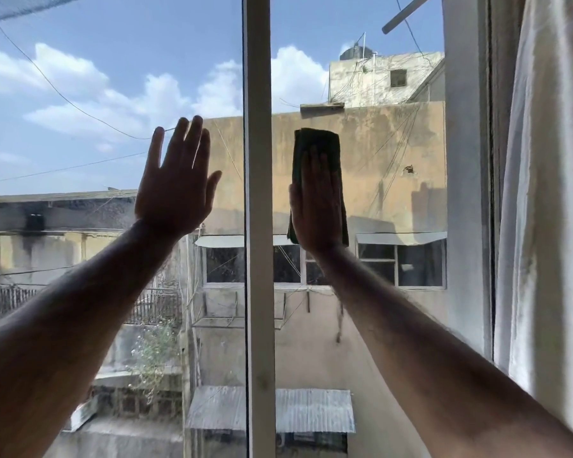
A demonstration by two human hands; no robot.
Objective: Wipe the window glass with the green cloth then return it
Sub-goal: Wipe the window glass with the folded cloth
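Right hand flat with fingers straight, pressing folded green cloth against window glass of right pane, just right of white centre frame, left hand released, fingers straight, raised at left pane, pale curtain far right

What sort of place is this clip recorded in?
Likely an upper-floor room in a town: a white window frame, a pale curtain beside it, and a tin awning below outside.
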